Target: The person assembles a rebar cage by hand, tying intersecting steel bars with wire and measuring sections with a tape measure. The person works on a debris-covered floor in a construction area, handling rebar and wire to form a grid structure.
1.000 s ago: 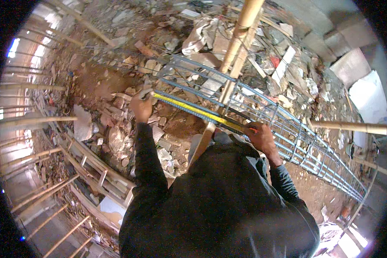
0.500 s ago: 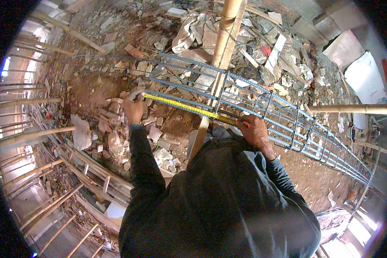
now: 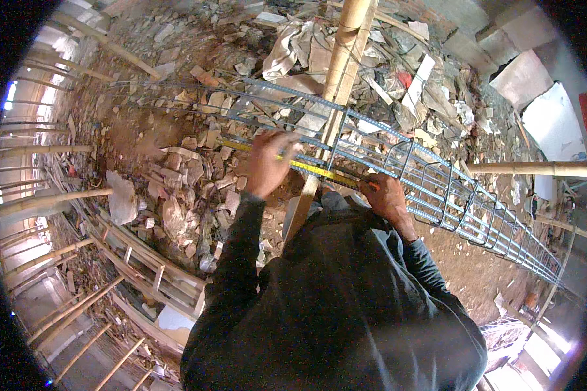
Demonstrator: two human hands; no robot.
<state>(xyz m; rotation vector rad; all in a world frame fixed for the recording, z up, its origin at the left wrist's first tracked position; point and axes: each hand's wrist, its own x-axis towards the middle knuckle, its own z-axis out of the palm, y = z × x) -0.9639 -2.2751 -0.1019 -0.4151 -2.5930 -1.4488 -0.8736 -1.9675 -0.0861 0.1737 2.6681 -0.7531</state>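
Observation:
A yellow tape measure (image 3: 326, 173) lies stretched along the near bars of a long steel rebar cage (image 3: 430, 171). My right hand (image 3: 387, 199) is closed at the right end of the blade, where a small orange and black part shows between the fingers. Over the blade's left stretch is my left hand (image 3: 269, 164), smeared by motion, so I cannot make out whether its fingers grip anything. Beyond it the blade's left end runs on, blurred, along the bar. Square stirrups (image 3: 448, 195) ring the cage on the right; its left bars are bare.
An upright bamboo pole (image 3: 347, 52) and a wooden crosspiece (image 3: 303, 207) meet the cage at its middle. Rubble (image 3: 189, 173) and broken boards cover the ground. Another bamboo pole (image 3: 528, 167) juts in from the right, and several poles line the left side.
My left hand has moved right along the tape measure, away from the blade's left end. The right hand stays where it was, still holding the tape measure.

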